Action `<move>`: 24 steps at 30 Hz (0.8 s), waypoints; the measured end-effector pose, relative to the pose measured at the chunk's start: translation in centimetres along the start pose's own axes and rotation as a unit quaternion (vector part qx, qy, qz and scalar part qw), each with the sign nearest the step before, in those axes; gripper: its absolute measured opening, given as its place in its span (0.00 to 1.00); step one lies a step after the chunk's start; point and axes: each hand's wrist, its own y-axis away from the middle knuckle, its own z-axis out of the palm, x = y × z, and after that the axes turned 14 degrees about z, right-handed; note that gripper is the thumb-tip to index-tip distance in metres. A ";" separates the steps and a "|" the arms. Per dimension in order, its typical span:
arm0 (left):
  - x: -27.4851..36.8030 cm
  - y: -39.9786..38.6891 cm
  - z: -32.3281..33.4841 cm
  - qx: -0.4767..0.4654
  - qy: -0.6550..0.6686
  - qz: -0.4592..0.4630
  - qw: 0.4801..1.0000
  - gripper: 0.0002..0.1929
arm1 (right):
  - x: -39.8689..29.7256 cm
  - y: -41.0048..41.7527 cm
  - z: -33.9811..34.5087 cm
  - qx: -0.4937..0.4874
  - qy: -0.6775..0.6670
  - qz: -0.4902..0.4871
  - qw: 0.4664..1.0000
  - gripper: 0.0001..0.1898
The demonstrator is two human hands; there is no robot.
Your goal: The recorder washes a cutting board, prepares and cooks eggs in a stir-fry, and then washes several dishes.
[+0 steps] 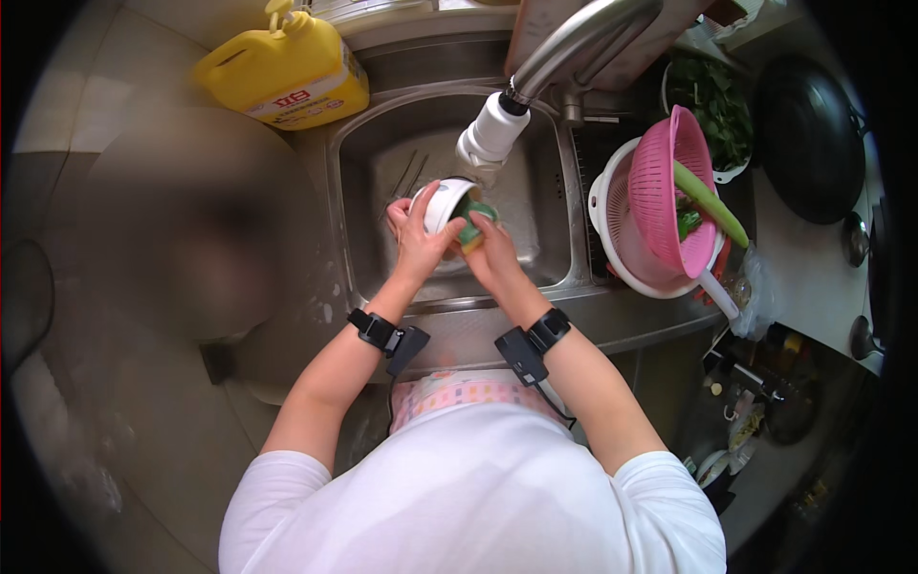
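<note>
Over the stainless steel sink [552, 258], my left hand [419, 240] grips a white bowl [439, 204] by its outside and rim. The bowl is tilted, its mouth turned to the right. My right hand [495, 251] holds a green and yellow scouring sponge [473, 222] pressed at the bowl's mouth. Part of the sponge is hidden inside the bowl and behind my fingers. Above the bowl hangs the white nozzle [493, 133] of the curved metal faucet [552, 50]. A pair of thin metal utensils [410, 172], perhaps chopsticks, rests in the basin behind my left hand.
A yellow detergent jug [301, 72] stands at the sink's back left corner. On the right, a pink colander [656, 194] with a long green vegetable [706, 201] leans in a white basin [597, 204]. Beyond are leafy greens [710, 107] and a black wok [810, 140].
</note>
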 end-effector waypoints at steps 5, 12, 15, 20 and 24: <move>-1.4 1.5 0.9 0.072 0.385 -0.206 0.897 0.26 | 3.0 -1.0 2.6 0.065 0.243 -0.139 0.958 0.10; -1.6 2.4 -2.6 0.076 0.533 -0.260 0.802 0.28 | -1.9 -0.6 -0.5 -0.192 0.848 -0.333 0.365 0.09; -1.2 2.7 -2.9 0.034 0.551 -0.276 0.787 0.27 | -4.0 -0.6 2.6 -0.254 0.860 -0.418 0.143 0.07; -1.5 3.0 -3.1 0.015 0.654 -0.285 0.701 0.27 | -3.2 -0.3 4.0 -0.260 0.796 -0.547 -0.005 0.05; -1.9 2.2 -3.6 0.095 0.527 -0.246 0.808 0.27 | 0.9 0.6 3.1 -0.034 0.909 -0.328 0.256 0.07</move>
